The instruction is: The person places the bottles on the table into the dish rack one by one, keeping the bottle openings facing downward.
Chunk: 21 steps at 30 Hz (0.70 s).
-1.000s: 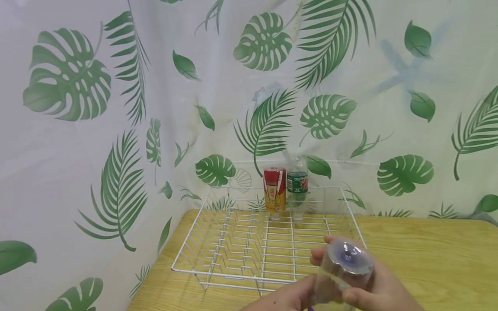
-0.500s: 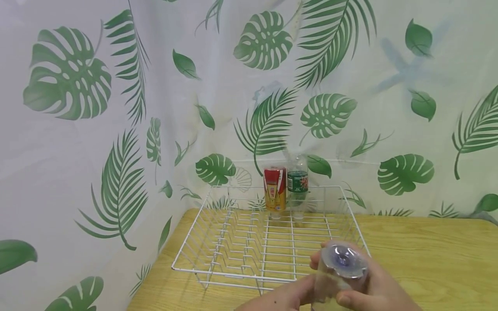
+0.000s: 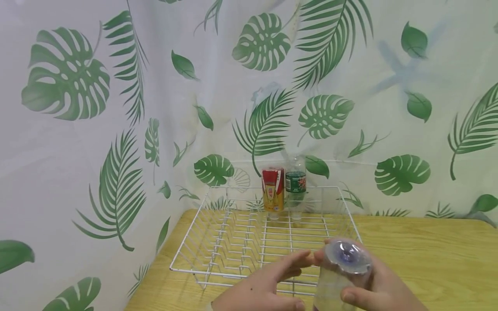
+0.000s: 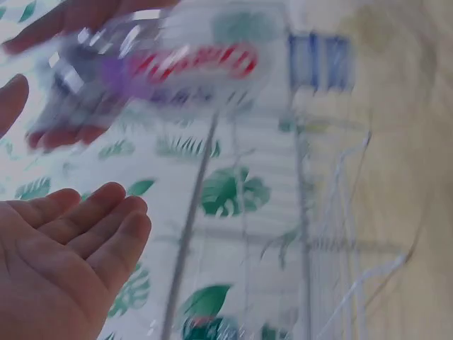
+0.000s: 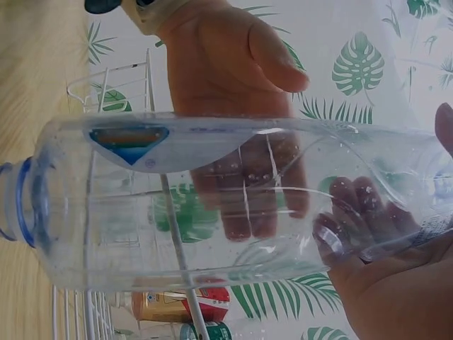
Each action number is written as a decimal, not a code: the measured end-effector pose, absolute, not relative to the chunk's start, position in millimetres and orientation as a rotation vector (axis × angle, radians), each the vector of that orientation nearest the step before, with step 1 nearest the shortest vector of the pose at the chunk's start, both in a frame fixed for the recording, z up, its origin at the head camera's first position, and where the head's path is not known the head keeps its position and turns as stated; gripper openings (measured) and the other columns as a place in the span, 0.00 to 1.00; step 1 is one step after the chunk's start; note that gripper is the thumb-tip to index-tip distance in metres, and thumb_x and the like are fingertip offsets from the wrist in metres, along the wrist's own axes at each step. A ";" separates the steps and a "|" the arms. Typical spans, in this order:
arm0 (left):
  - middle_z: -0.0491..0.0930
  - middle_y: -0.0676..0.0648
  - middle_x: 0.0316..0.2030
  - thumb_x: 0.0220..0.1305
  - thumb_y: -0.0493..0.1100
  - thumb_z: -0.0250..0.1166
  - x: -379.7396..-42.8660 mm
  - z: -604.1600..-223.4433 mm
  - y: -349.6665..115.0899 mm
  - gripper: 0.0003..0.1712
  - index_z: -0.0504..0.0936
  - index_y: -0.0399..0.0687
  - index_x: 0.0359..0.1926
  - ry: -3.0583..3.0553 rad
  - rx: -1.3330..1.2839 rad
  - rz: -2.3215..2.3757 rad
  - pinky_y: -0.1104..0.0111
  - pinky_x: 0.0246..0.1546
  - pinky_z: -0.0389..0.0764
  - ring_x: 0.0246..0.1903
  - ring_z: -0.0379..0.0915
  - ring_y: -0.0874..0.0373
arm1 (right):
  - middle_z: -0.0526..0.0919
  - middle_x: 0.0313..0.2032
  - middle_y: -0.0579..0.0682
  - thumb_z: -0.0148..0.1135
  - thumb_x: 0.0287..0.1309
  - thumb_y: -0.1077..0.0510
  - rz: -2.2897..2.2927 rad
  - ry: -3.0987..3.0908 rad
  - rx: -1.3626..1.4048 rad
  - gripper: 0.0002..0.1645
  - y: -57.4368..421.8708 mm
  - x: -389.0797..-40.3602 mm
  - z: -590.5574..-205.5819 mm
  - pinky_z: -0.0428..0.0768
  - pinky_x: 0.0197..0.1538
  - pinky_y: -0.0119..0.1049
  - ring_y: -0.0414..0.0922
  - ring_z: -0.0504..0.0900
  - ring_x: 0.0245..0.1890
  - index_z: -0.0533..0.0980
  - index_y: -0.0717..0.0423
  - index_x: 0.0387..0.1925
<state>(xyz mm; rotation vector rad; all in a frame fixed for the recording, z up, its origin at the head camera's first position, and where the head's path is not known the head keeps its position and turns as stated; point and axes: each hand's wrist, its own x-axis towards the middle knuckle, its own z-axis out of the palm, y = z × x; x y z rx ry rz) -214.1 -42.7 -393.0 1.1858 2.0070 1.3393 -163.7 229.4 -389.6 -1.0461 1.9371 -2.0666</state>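
My right hand (image 3: 379, 276) grips a clear plastic bottle (image 3: 332, 287) near its base. The bottle is turned upside down, base up, at the bottom of the head view. In the left wrist view, its label (image 4: 202, 64) bears red lettering, and its neck (image 4: 322, 62) has no cap on it. My left hand (image 3: 264, 283) is just left of the bottle, its fingers extended and holding nothing. The right wrist view shows my left palm (image 5: 219, 71) beyond the clear bottle wall; whether it touches the bottle there is unclear.
A white wire dish rack (image 3: 218, 275) stands on the wooden table (image 3: 428, 259). At its back, a red-and-yellow labelled bottle (image 3: 273, 190) and a clear bottle with a green label (image 3: 296, 183) stand neck down. A leaf-print curtain (image 3: 350, 65) hangs behind.
My left hand has come away from the bottle, moving left, and its fingers have straightened. The right hand still holds the bottle in nearly the same spot.
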 end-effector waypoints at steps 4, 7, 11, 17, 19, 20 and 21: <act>0.62 0.58 0.74 0.72 0.52 0.64 -220.4 -386.9 -63.0 0.43 0.50 0.72 0.79 2.182 1.186 1.377 0.65 0.68 0.65 0.70 0.60 0.58 | 0.75 0.63 0.60 0.57 0.72 0.62 -1.987 2.066 -0.941 0.32 230.4 -164.2 -388.1 0.78 0.59 0.36 0.51 0.76 0.63 0.60 0.53 0.73; 0.61 0.58 0.74 0.72 0.52 0.63 -227.3 -382.8 -76.5 0.42 0.51 0.69 0.79 2.272 1.152 1.397 0.61 0.68 0.65 0.71 0.60 0.54 | 0.74 0.63 0.61 0.57 0.72 0.61 -1.989 2.053 -0.903 0.31 230.2 -162.8 -383.7 0.79 0.58 0.38 0.52 0.75 0.63 0.60 0.54 0.72; 0.59 0.58 0.75 0.73 0.55 0.61 -236.1 -379.4 -96.7 0.42 0.50 0.69 0.79 2.433 1.083 1.370 0.51 0.68 0.66 0.71 0.59 0.49 | 0.74 0.63 0.63 0.57 0.72 0.62 -2.027 2.020 -0.884 0.31 229.1 -159.1 -376.8 0.79 0.59 0.39 0.54 0.76 0.63 0.60 0.56 0.72; 0.56 0.55 0.76 0.71 0.58 0.63 -250.0 -379.3 -128.3 0.45 0.49 0.67 0.80 2.693 0.943 1.329 0.41 0.67 0.64 0.72 0.56 0.43 | 0.73 0.64 0.64 0.54 0.72 0.67 -2.089 1.909 -1.012 0.34 230.0 -158.6 -378.0 0.77 0.62 0.38 0.53 0.75 0.64 0.55 0.59 0.75; 0.55 0.54 0.77 0.70 0.59 0.63 -254.3 -380.9 -138.0 0.46 0.49 0.63 0.81 2.768 0.879 1.301 0.40 0.68 0.62 0.73 0.55 0.44 | 0.73 0.65 0.64 0.54 0.72 0.67 -2.095 1.894 -1.024 0.35 230.3 -159.3 -379.9 0.77 0.62 0.39 0.53 0.74 0.64 0.55 0.58 0.75; 0.55 0.54 0.77 0.70 0.59 0.63 -256.3 -381.9 -142.6 0.47 0.49 0.61 0.81 2.799 0.842 1.291 0.41 0.69 0.59 0.73 0.53 0.44 | 0.73 0.65 0.63 0.54 0.72 0.67 -2.098 1.889 -1.013 0.34 230.5 -159.5 -380.5 0.77 0.62 0.39 0.53 0.74 0.64 0.56 0.57 0.75; 0.55 0.52 0.77 0.69 0.59 0.64 -258.2 -383.0 -147.0 0.48 0.49 0.59 0.81 2.826 0.802 1.280 0.40 0.69 0.59 0.74 0.52 0.44 | 0.73 0.65 0.62 0.54 0.73 0.66 -2.096 1.884 -1.001 0.34 230.9 -159.8 -381.2 0.77 0.61 0.39 0.53 0.74 0.64 0.56 0.56 0.75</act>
